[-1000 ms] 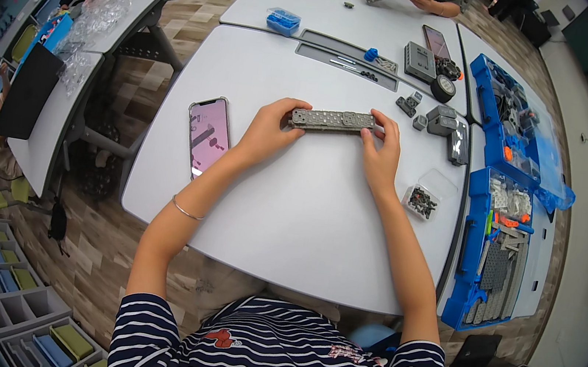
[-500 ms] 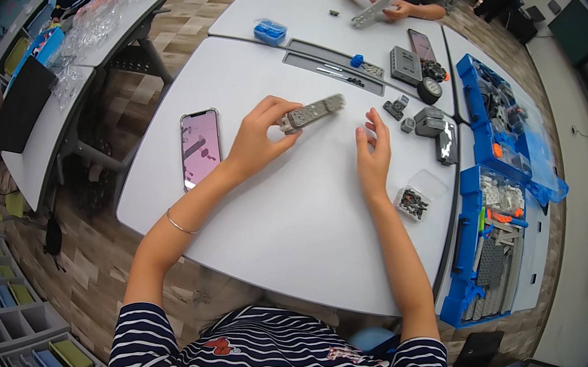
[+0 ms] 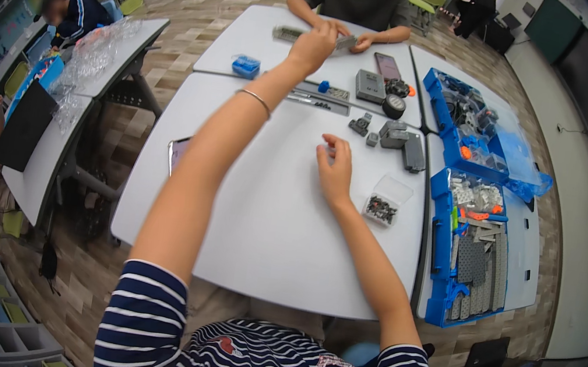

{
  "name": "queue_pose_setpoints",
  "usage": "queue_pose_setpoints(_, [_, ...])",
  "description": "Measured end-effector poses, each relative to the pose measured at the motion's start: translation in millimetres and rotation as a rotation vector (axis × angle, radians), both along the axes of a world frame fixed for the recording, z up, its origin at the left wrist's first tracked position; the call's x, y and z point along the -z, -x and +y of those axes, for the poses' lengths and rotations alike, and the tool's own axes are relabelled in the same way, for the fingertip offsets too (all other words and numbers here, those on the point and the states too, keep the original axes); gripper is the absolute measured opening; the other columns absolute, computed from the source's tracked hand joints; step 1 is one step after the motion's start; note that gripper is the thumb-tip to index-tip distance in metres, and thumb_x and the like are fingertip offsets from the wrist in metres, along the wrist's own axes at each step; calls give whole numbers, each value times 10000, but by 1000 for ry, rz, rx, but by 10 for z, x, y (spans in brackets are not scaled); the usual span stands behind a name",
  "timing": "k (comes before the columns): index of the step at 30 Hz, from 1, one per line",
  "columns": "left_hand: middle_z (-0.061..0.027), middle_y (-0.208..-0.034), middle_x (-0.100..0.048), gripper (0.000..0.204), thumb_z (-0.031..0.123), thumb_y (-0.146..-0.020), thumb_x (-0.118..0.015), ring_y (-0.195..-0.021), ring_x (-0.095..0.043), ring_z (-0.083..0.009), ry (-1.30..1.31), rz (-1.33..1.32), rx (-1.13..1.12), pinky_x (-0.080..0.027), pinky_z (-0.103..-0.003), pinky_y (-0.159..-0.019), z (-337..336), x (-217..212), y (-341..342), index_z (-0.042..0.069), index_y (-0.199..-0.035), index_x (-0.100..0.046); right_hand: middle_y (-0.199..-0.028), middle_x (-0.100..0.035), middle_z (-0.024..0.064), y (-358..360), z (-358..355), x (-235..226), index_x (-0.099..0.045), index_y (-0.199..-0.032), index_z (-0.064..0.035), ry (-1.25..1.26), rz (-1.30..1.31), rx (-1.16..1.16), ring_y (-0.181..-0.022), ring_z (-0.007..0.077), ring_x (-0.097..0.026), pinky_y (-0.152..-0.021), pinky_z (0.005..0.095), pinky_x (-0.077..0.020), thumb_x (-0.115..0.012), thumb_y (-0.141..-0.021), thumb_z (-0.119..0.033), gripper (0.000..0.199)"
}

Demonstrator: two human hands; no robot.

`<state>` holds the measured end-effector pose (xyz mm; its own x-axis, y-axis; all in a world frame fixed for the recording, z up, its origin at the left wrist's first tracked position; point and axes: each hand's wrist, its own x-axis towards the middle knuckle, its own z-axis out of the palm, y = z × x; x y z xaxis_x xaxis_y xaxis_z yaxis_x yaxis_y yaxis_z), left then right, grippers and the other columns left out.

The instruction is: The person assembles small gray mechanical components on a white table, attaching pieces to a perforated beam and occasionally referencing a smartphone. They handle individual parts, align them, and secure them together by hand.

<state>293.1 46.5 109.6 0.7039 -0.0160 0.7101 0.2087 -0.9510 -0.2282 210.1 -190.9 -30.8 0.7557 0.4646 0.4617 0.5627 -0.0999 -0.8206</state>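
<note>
My left hand (image 3: 313, 46) is stretched across to the far side of the table, closed and slightly blurred. A grey perforated beam piece (image 3: 287, 33) sticks out at its left side, partly hidden by the hand. Close to its right, a co-worker's hand (image 3: 363, 42) is beside another grey piece (image 3: 346, 42); the two pieces' exact contact is hidden. My right hand (image 3: 335, 170) hovers over the table's middle with nothing in it, fingers lightly curled and thumb apart. Nearest to it are a small clear box of dark pins (image 3: 382, 208) and several grey blocks (image 3: 394, 133).
A phone (image 3: 177, 153) lies partly behind my left forearm. Farther off are a blue parts box (image 3: 246, 66), a grey block module (image 3: 371, 86), a black wheel (image 3: 393, 107) and another phone (image 3: 388, 67). Blue cases (image 3: 438, 277) of building parts stand along the right side.
My left hand has moved from the table's middle to the far side beside the co-worker's hands, taking the grey beam piece along. The view has shifted; my right hand stays free.
</note>
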Motion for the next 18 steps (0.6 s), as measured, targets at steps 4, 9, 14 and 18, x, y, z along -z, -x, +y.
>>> queue_pose_setpoints(4, [-92,-882,-666,44,91,-914,-657,-725,-768,-220,-58,-29,-126,-627,-327,-606,-113,413,-436,57,-937,-641,-1172,-636,136,-3,25,5,-658,-1195,-13,-64,45,-33,-1116,288,-600,-969,386,-492,-665,-956,-118,261])
queue_pose_setpoints(9, [-100,-888,-665,50,95,-940,-640,-723,-779,-231,-48,-17,-194,-634,-318,-611,-91,583,-714,49,-957,-630,-1162,-649,111,-3,65,12,-667,-1180,-26,-35,20,-7,-1088,247,-626,-934,363,-498,-654,-965,-104,229])
queue_pose_setpoints(14, [-148,-970,-667,113,45,-928,-649,-741,-781,-295,45,20,-235,-646,-352,-629,26,644,-798,17,-1019,-590,-1145,-650,120,9,66,-17,-667,-1174,-18,-22,19,-12,-1068,259,-628,-947,375,-503,-655,-953,-97,235])
queue_pose_setpoints(18, [-146,-963,-663,107,51,-936,-639,-742,-782,-295,72,41,-252,-650,-352,-637,-7,792,-802,15,-1025,-592,-1136,-651,124,36,59,-33,-668,-1160,-7,-12,4,-12,-1045,262,-628,-957,384,-505,-650,-943,-89,233])
